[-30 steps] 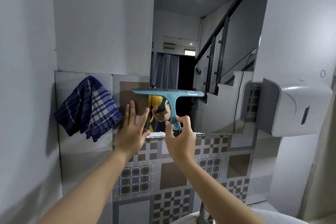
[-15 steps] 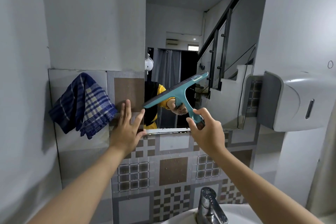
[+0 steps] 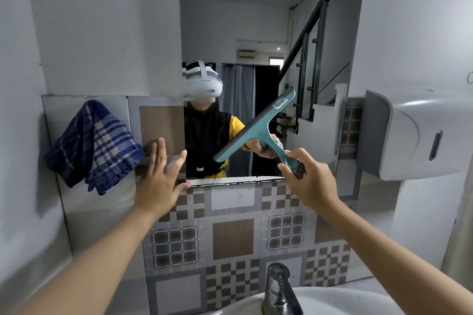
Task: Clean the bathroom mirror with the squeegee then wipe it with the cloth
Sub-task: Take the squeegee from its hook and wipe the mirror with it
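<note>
The tall mirror (image 3: 256, 20) hangs on the wall above the patterned tiles. A teal squeegee (image 3: 258, 128) is tilted in front of its lower part, blade end up to the right. My right hand (image 3: 309, 181) grips the squeegee's handle near the mirror's bottom edge. Flat on the tiled wall lies my left hand (image 3: 162, 181), fingers spread, at the mirror's lower left corner. A blue checked cloth (image 3: 94, 146) hangs on the wall to the left of that hand.
A white and grey paper dispenser (image 3: 409, 133) juts out from the right wall. A metal tap (image 3: 280, 289) and the white basin rim (image 3: 358, 299) sit below. The grey left wall (image 3: 20, 110) stands close by.
The squeegee went from level to tilted, its right end raised, and my right hand shifted right. My view moved back and down, so the tap and basin show. The left hand stays on the tiles.
</note>
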Demonstrator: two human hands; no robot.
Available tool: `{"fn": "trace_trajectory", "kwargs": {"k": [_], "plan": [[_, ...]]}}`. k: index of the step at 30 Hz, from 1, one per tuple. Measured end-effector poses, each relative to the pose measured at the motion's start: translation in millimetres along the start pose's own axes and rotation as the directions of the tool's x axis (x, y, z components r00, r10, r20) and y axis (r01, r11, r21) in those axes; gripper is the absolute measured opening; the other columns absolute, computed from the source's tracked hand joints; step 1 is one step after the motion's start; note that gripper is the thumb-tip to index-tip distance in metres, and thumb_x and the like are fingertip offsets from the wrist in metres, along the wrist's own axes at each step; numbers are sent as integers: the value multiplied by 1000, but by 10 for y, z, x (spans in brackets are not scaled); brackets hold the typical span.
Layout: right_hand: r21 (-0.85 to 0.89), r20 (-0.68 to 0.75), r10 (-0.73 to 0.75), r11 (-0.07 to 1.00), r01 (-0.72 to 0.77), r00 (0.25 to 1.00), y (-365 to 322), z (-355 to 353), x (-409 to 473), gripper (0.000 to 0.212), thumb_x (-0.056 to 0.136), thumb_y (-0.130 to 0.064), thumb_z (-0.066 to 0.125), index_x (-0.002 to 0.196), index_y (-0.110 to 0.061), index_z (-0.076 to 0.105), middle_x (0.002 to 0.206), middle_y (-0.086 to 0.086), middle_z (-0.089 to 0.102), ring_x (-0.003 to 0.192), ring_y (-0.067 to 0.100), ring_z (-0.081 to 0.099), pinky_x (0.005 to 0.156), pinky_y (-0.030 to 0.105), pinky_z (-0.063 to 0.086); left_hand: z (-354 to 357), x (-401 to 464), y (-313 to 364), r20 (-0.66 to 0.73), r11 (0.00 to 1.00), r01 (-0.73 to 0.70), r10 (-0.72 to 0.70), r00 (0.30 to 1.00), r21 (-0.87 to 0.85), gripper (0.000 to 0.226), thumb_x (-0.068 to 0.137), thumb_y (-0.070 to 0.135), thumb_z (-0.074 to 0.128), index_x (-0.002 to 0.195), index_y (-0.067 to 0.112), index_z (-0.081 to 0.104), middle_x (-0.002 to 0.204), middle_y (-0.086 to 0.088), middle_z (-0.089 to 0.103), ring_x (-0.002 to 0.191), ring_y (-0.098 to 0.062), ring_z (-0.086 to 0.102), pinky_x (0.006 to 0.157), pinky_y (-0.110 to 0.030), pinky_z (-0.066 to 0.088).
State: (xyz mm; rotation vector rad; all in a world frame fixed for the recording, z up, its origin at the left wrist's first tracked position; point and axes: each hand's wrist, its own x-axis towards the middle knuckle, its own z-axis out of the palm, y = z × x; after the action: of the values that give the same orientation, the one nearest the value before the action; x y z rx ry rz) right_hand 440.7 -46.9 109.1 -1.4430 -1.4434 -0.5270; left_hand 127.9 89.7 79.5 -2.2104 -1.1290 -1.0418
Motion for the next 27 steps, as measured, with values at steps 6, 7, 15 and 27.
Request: {"fn": "trace_trajectory", "kwargs": {"k": [6, 7, 15, 27], "plan": [[24, -4, -42, 999, 42, 999, 263, -38, -107, 29, 80, -29, 74, 102, -15, 62, 64, -5, 61, 43, 12, 48, 39, 19, 32, -56, -90, -166, -10, 998, 55, -55, 998, 8, 81, 76, 39, 70, 143, 25, 26, 156, -20, -5, 143, -26, -19, 90, -58, 46], [23, -5, -48, 999, 48, 999, 309, -64, -94, 29, 80, -29, 75, 102, -15, 62, 65, -3, 63, 44, 16, 51, 39, 21, 37, -78, -103, -198, -18, 998, 67, -67, 998, 4, 81, 76, 38, 71, 142, 25, 27, 156, -19, -6, 142, -22, -23, 89, -58, 47], [57, -10, -5, 998, 6, 1000, 750, -285, -80, 30, 78, -27, 75, 101, -15, 60, 73, 3, 66, 51, 23, 59, 42, 42, 53, -158, -111, -346, -17, 993, 115, -115, 993, 31, 80, 74, 36, 73, 141, 22, 31, 157, -16, -11, 143, -27, -18, 92, -61, 43], [374, 33, 323, 874, -312, 946, 370, -35, -429, 19, 85, -21, 69, 92, -22, 51, 69, 3, 61, 42, 6, 42, 38, 11, 32, -268, -119, -184, 39, 979, 202, -202, 979, 15, 75, 77, 32, 71, 142, 20, 35, 156, -11, -14, 141, -32, -11, 79, -62, 50]]}}
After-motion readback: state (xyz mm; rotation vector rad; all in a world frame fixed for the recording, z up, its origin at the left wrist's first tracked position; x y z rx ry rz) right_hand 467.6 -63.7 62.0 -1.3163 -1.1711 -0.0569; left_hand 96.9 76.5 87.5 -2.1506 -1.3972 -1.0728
